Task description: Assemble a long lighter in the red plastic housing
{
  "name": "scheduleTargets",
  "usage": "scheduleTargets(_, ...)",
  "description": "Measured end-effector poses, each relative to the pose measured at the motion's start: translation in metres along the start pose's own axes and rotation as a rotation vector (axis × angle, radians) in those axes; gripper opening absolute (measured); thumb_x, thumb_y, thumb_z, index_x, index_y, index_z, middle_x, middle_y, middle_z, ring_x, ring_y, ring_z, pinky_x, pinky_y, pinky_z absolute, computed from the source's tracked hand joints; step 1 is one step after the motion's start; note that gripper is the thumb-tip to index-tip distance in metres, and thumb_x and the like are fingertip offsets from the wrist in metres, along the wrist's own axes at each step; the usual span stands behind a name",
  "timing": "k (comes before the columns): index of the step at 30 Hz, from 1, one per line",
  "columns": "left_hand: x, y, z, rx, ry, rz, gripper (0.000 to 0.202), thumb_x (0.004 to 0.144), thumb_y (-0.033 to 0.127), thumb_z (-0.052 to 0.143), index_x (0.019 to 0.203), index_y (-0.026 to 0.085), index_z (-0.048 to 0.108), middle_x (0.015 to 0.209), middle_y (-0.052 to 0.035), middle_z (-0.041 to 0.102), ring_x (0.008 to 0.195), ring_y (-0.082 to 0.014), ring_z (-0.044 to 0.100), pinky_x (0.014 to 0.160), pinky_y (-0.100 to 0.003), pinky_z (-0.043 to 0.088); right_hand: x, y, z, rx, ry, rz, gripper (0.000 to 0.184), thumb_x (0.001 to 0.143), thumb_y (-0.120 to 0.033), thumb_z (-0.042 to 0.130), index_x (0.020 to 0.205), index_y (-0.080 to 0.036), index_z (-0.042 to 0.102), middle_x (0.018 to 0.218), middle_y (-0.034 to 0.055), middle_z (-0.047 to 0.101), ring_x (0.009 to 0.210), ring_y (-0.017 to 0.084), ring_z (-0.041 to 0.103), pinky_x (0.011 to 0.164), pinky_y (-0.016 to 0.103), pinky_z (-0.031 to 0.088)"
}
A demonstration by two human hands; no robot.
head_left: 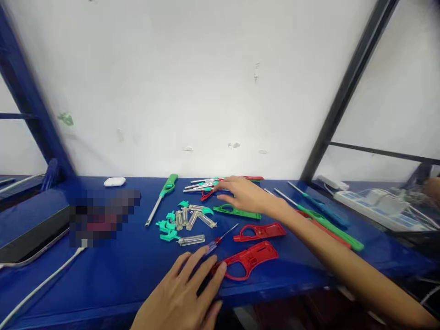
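Note:
My left hand point(187, 291) lies on the blue table's front with its fingers spread. Its fingertips touch or cover one end of a red lighter half-shell point(256, 257) and lie by a screwdriver point(213, 245) with a purple-red handle. My right hand point(242, 192) reaches to the back, thumb apart from the fingers, over a pile of metal lighter tubes point(202, 184); whether it touches them is unclear. Below it lies a green half-shell point(237, 211), with another red half-shell point(261, 231) nearer. Several clear fuel tanks point(192, 220) and teal plastic parts point(167, 225) lie left of these.
An assembled green lighter point(162, 197) lies left of centre. More long lighters point(330, 224) lie under and beyond my right forearm. A white earbud case point(114, 182), a white cable point(44, 285) and a dark phone point(34, 238) are at left. A power strip point(378, 211) lies at far right.

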State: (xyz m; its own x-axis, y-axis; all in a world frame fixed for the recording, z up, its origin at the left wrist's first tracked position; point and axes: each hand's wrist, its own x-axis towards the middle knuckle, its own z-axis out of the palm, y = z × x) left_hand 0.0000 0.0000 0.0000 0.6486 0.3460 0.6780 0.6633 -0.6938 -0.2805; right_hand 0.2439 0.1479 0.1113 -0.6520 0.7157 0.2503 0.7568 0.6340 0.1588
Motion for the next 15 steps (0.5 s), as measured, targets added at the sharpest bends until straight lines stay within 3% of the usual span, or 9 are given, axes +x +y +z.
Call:
scheduleTargets(4,-0.001,0.003,-0.003,-0.011,-0.018,-0.006,0.038,0.111,0.042,0.046,0.139,0.028,0.068,0.135,0.0031,0.074,0.131,-0.0245,0.06,0.109,-0.04,0.041,0.041,0.019,0.022,-0.029,-0.058,0.079,0.033,0.104,-0.039,0.068,0.13,-0.019,0.066,0.132,0.01,0.068,0.113,0.025,0.07,0.096,0.048,0.06)
scheduleTargets(9,0.0,0.004,-0.001,-0.016,-0.019,0.0,0.04,0.113,0.038,0.04,0.14,0.025,0.067,0.135,0.0013,0.073,0.13,-0.0251,0.061,0.108,-0.041,0.043,0.057,0.032,0.046,-0.024,-0.082,0.149,0.036,0.103,-0.038,0.07,0.132,-0.018,0.066,0.132,0.0101,0.068,0.112,0.025,0.07,0.095,0.047,0.061)
scheduleTargets(12,0.0,0.003,-0.002,-0.018,-0.026,-0.006,0.041,0.114,0.037,0.038,0.14,0.024,0.067,0.135,0.001,0.073,0.128,-0.0251,0.061,0.106,-0.042,0.045,0.055,0.035,0.046,0.01,-0.034,0.182,0.035,0.103,-0.038,0.069,0.132,-0.018,0.066,0.131,0.0099,0.068,0.111,0.025,0.07,0.094,0.047,0.061)
scheduleTargets(15,-0.001,0.003,-0.004,-0.013,-0.05,0.001,0.043,0.115,0.036,0.034,0.141,0.023,0.066,0.134,0.0001,0.073,0.127,-0.0258,0.062,0.105,-0.043,0.045,0.051,0.038,0.034,0.06,0.043,0.212,0.034,0.103,-0.038,0.069,0.13,-0.018,0.066,0.13,0.0096,0.069,0.109,0.024,0.071,0.093,0.046,0.061)
